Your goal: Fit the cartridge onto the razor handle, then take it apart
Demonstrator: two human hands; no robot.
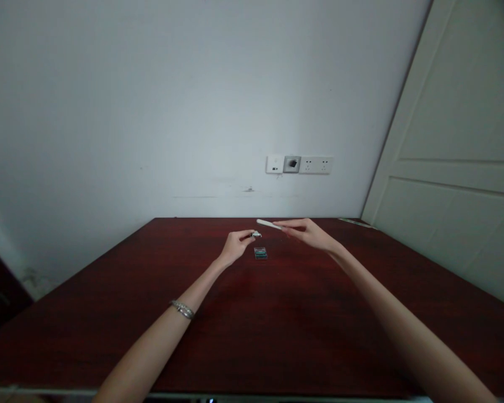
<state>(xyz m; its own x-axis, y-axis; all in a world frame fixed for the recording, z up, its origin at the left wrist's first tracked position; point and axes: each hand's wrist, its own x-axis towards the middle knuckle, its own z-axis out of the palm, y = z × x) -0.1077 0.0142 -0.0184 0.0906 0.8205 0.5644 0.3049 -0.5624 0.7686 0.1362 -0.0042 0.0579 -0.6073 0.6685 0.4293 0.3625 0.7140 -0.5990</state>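
Between its thumb and fingers my left hand (235,246) pinches a small pale object with dark parts (256,234), too small to name. My right hand (313,232) grips a slim white stick-like tool (269,224) by its right end. The tool's free tip points left and hangs just above the small object; I cannot tell whether they touch. Below them, a small clear case with green inside (261,253) lies flat on the dark red table (269,324), apart from both hands.
A white wall (214,112) with a row of sockets (315,165) rises behind the table's far edge. At the right stands a pale panelled door (457,145). A thin flat strip (357,223) lies at the far right corner.
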